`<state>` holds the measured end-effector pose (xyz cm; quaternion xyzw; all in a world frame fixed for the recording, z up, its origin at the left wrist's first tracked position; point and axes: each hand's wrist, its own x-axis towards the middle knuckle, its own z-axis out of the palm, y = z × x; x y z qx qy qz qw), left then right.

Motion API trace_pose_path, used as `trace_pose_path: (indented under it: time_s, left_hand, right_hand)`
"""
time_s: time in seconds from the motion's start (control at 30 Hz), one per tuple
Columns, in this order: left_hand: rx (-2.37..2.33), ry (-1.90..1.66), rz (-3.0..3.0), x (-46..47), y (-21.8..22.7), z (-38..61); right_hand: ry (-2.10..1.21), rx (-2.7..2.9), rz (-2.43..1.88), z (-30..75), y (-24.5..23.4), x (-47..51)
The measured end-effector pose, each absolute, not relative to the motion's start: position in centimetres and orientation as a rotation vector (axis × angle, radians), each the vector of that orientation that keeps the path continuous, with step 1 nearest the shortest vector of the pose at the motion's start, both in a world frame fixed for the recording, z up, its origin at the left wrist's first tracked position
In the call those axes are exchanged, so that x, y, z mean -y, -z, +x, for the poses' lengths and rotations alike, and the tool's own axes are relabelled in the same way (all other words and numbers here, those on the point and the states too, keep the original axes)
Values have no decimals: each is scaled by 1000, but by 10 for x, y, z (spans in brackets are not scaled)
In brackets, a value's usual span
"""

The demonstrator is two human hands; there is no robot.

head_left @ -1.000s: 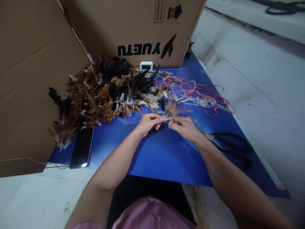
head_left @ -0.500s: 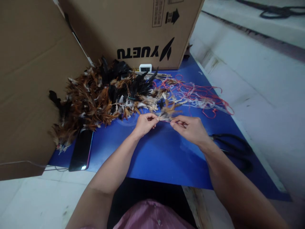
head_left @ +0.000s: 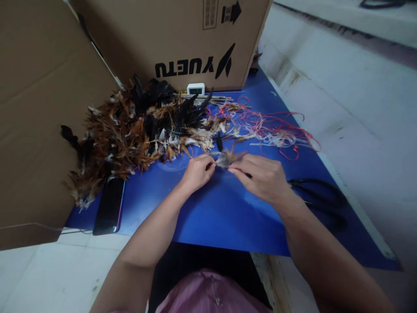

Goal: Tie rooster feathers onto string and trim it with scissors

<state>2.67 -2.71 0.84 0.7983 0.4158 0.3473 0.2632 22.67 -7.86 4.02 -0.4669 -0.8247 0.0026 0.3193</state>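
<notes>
We have one tuft (head_left: 230, 157) of brown and grey feathers between our two hands, above the table. Our left hand (head_left: 198, 171) is closed in a pinch on its base, and the feathers fan out rightward. The thumb and forefinger of our right hand (head_left: 260, 176) meet at the tuft's lower edge; it is blurred there, so we cannot tell whether they grip thread or feathers.

Beyond our hands we count one big feather pile (head_left: 124, 137), one tangle of red and clear string (head_left: 280, 126), one white clock (head_left: 196, 89) and several thin sticks (head_left: 223, 99). One phone (head_left: 109, 206) lies partly under the pile; one pair of black-handled scissors (head_left: 317, 191) lies beside our right forearm.

The table (head_left: 224, 221) is blue, with cardboard (head_left: 195, 34) standing behind and to the left, and pale floor tiles (head_left: 29, 278) below.
</notes>
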Motion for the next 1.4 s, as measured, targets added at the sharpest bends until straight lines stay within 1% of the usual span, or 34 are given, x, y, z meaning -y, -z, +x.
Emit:
trace_pose_path:
  time_s: [0.13,0.27,0.4,0.53,0.63,0.73,0.8,0.9,1.0,1.17,1.4]
  left_hand:
    - [-963,-743,2330,36,-13,27]
    - [-768,-670,2390,41,-18,26]
    - [-677,-766,2271,42,-22,26]
    - [-664,-913,1948,39,-19,25]
    - [-708,-991,1688,33,-13,25]
    - [-807,-1101,1541,26,-5,24]
    - [-888,-1138,1542,23,-2,23]
    - [-1010,-1184,1770,23,-1,22]
    - [-1046,-1226,2131,25,-1,23]
    - [-978,-1117,2448,28,1,24]
    - [-1013,-1000,2553,30,5,25]
  right_hand:
    - [-74,2119,-1274,230,-42,75]
    - [-236,1983,-1291,236,-40,66]
    - [-491,1812,-1364,240,-32,56]
    - [-811,1666,-1392,236,-18,47]
    - [-897,1684,-1336,230,-10,44]
    - [-838,1771,-1326,225,-8,47]
    - [-801,1862,-1323,221,-10,52]
    - [-727,1945,-1293,218,-16,61]
    - [-559,2028,-1194,217,-23,66]
    - [-240,2137,-1032,223,-29,69]
    - [90,2256,-977,221,-31,75]
